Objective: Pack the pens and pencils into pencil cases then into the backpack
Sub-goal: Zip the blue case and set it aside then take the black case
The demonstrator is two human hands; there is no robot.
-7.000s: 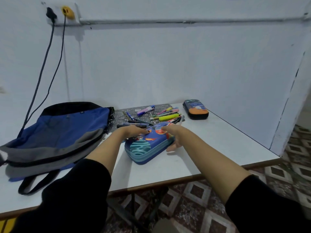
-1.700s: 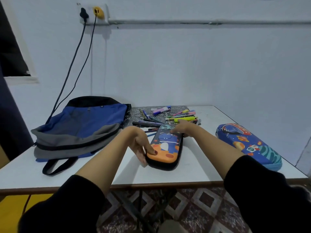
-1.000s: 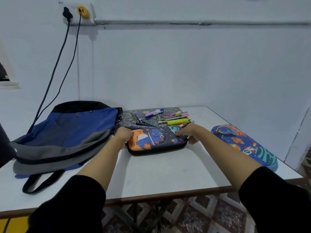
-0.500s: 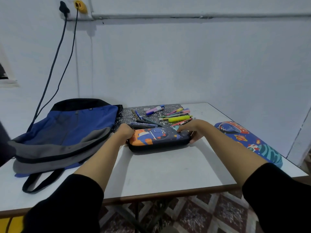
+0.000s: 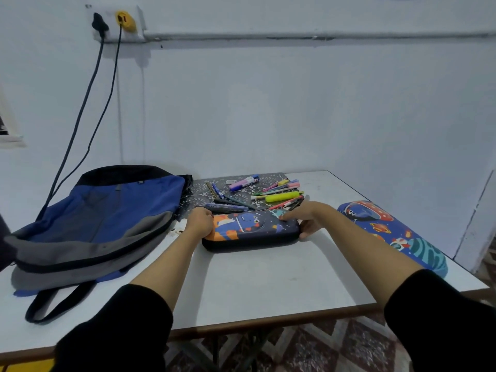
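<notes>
A dark pencil case [image 5: 251,229] with an orange and blue cartoon print lies crosswise on the white table [image 5: 257,280], closed. My left hand [image 5: 200,221] grips its left end and my right hand [image 5: 306,218] grips its right end. Behind it, several pens and pencils [image 5: 255,193] are scattered on a dark speckled mat [image 5: 204,193]. A second, blue space-print pencil case [image 5: 389,232] lies closed at the right edge. The blue and grey backpack [image 5: 94,226] lies flat at the left.
Two black cables [image 5: 86,108] hang from a wall socket [image 5: 115,22] down behind the backpack. The backpack's strap [image 5: 53,304] trails toward the table's front edge. A wall stands close behind the table. Patterned floor tiles [image 5: 308,350] show below.
Since 7 s ago the blue case went to the right edge and the dark case came to the middle. In the last seconds both hands turned it crosswise and kept hold of its ends.
</notes>
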